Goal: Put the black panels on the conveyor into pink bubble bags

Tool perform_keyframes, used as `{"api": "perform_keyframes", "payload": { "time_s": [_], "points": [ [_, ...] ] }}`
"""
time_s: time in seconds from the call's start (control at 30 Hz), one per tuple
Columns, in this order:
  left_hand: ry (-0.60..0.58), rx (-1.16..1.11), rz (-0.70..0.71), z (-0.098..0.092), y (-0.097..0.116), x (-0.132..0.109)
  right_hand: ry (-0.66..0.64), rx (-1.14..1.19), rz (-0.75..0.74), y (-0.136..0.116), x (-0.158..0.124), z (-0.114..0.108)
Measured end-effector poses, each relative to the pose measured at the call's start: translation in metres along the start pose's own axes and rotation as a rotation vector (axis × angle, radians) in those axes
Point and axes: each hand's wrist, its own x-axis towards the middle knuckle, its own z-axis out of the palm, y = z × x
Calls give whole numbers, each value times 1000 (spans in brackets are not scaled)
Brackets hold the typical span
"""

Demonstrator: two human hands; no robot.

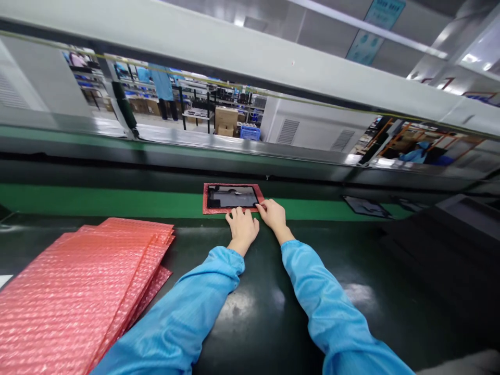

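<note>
1. Both arms, in light-blue sleeves, stretch straight ahead across the dark glossy worktop [273, 317], the hands side by side at its far edge.
2. The left hand [242, 227] lies palm down, grip open. Its fingers rest flat on the near edge of the flat dark rectangular panel in a pink bubble-wrap bag [231, 197].
3. The right hand [273, 215] sits just beside it, fingertips touching the bag's near right corner. Whether its grip closes there cannot be told.
4. The panel lies flat on the green conveyor belt [97, 201], its long axis running left to right along the belt.
5. A stack of pink bubble-wrap bags [78, 291] lies on the worktop, well to the left.
</note>
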Motion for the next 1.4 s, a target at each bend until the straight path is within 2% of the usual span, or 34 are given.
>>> {"api": "perform_keyframes", "payload": {
  "time_s": [0.13,0.3,0.5,0.7,0.9,1.03,1.23,1.4],
  "points": [
    [0,8,21,1,-2,-1,14,46,78,-12,-14,1],
    [-7,4,116,0,-4,-3,31,114,121,-18,-24,1],
    [-13,-78,209,-1,-2,-13,151,171,186,-13,-23,2],
    [-1,-192,163,7,-4,-17,263,257,236,-7,-19,5],
    [21,-353,87,5,-9,-14,217,331,312,-8,-22,4],
    [7,-439,72,3,-9,-12,242,357,328,-8,-22,3],
    [-30,-429,37,-6,-1,-18,279,386,357,-8,-22,-7],
    [-53,-414,39,-4,-2,-4,303,453,367,11,-2,7]
  ]
}}
